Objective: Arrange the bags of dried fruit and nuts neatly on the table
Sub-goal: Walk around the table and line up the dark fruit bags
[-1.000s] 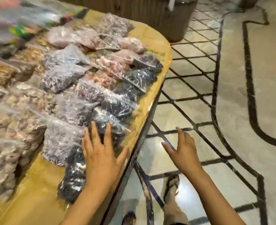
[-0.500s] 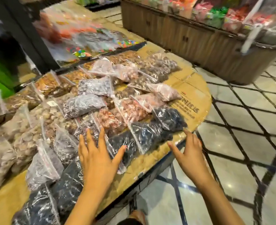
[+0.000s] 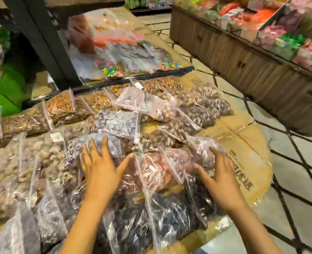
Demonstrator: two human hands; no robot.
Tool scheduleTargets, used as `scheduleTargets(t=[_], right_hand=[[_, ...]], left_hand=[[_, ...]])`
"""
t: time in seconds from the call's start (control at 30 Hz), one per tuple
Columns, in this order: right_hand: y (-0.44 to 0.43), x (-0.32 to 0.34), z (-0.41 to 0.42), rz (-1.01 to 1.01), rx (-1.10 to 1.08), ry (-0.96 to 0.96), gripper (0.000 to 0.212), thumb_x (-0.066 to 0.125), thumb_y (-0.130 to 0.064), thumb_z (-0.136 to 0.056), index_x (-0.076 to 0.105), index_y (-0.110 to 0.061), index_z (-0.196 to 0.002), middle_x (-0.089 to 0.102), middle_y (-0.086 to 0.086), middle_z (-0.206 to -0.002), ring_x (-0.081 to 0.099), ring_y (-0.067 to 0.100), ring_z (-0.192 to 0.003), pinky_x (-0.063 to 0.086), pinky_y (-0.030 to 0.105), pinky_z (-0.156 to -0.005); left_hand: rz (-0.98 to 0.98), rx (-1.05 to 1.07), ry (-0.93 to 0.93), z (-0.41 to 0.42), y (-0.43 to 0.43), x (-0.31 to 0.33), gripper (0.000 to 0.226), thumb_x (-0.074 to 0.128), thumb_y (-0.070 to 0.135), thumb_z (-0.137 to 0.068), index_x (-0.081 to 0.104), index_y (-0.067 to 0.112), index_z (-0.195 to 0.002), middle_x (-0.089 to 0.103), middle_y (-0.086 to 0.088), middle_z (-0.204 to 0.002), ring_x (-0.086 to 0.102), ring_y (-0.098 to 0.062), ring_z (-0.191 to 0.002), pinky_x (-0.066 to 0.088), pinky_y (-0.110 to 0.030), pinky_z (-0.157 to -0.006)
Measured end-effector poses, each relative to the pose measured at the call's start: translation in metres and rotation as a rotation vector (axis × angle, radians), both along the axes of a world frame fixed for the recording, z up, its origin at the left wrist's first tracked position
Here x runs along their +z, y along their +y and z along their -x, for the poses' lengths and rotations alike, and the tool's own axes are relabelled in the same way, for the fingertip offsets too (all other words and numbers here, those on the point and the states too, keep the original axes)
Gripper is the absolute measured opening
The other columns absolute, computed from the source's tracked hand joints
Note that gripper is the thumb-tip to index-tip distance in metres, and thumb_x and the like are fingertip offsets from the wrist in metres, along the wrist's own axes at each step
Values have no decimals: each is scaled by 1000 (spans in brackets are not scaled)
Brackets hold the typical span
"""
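Note:
Several clear zip bags of dried fruit and nuts cover the cardboard-topped table (image 3: pixel 250 143). My left hand (image 3: pixel 100 162) lies flat, fingers spread, on a bag of dark purple fruit (image 3: pixel 89 145). My right hand (image 3: pixel 219 173) is spread over the right edge of a pinkish-brown bag (image 3: pixel 160 169), near a smaller pink bag (image 3: pixel 204 145). Bags of black dried fruit (image 3: pixel 160 217) lie nearest me, between my forearms. Another purple bag (image 3: pixel 116 123) sits further back, with golden nut bags (image 3: pixel 59 105) at the rear left. Neither hand grips anything.
A black post (image 3: pixel 47 43) rises behind the table at the left. A shelf of colourful sweets (image 3: pixel 118 57) sits behind the nut bags. A wooden display counter (image 3: pixel 243 61) with bright packets stands at the right, across a tiled floor (image 3: pixel 298 180).
The view has swung up and left along the table. Both hands have moved forward onto the bags; the right hand came from beside the table edge onto the pinkish bag.

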State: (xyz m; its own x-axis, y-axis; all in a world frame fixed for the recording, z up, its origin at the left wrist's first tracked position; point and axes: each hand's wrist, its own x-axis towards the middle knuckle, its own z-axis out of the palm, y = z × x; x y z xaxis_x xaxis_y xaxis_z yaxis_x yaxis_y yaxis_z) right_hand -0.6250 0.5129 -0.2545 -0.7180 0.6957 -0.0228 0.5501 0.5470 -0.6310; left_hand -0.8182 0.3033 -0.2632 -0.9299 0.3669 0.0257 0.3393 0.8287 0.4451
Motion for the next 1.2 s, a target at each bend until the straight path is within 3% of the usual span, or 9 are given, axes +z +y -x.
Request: scheduleTargets(t=[0.43, 0.57, 0.73, 0.83, 0.87, 0.9, 0.97, 1.1, 1.2], right_hand=[[23, 3, 182, 103, 478, -158, 67, 51, -61, -84, 46, -13, -130, 52, 10, -129, 37, 27, -125, 36, 37, -99], [1, -13, 238, 384, 405, -177, 78, 57, -62, -80, 40, -8, -135, 63, 13, -117, 61, 31, -103, 49, 34, -83], [-12, -31, 274, 599, 125, -153, 84, 66, -67, -68, 54, 0, -117, 63, 15, -112, 59, 34, -103, 48, 41, -90], [-20, -34, 277, 679, 29, -108, 95, 75, -62, -62, 45, -2, -129, 56, 15, -127, 53, 34, -115, 43, 38, -95], [-23, -33, 276, 696, 32, -82, 88, 77, -57, -63, 46, -6, -128, 56, 13, -126, 54, 31, -112, 44, 34, -91], [-26, -33, 275, 688, 44, -63, 81, 78, -54, -64, 47, -10, -123, 58, 10, -124, 56, 29, -109, 44, 32, -87], [-34, -30, 272, 663, 90, -17, 83, 79, -50, -67, 39, -12, -129, 54, 7, -129, 53, 27, -116, 40, 29, -90], [-64, -19, 272, 639, 182, 109, 86, 73, -36, -79, 20, -10, -141, 33, 10, -148, 36, 17, -126, 30, 28, -97], [-77, -11, 262, 656, 135, 213, 85, 70, -34, -82, 16, -14, -144, 25, 8, -152, 29, 18, -134, 29, 34, -106]], left_hand=[[345, -4, -136, 93, 1, 1, 112, 39, 87, -64, 3, 27, -151, 9, -11, -160, 5, -39, -145, 8, -53, -116], [430, -37, -219, 111, -2, 9, 120, 33, 93, -55, 15, 23, -151, 23, -12, -156, 18, -37, -141, 16, -50, -116], [507, -139, -279, 129, -2, 6, 126, 37, 98, -50, 26, 17, -146, 29, -15, -153, 25, -38, -139, 16, -52, -114], [533, -189, -354, 147, -6, 8, 106, 37, 98, -46, 60, 12, -103, 61, -14, -116, 56, -24, -105, 37, -42, -103], [518, -185, -369, 152, -9, 8, 90, 38, 98, -45, 57, 15, -73, 41, 7, -87, 58, -19, -82, 44, -36, -91], [487, -177, -381, 156, -11, 8, 80, 39, 97, -45, 46, 18, -57, 30, 10, -105, 54, -16, -65, 48, -31, -79], [446, -177, -433, 158, -15, 10, 77, 41, 97, -45, 38, 20, -55, 36, 11, -72, 48, -17, -56, 43, -24, -61], [432, -193, -459, 149, -21, 6, 111, 40, 98, -39, 66, 10, -102, 57, -13, -131, 50, -28, -124, 38, -43, -104], [293, -169, -438, 131, -28, 13, 71, 51, 88, -48, 46, 17, -58, 60, -8, -68, 59, -18, -62, 48, -28, -60]])
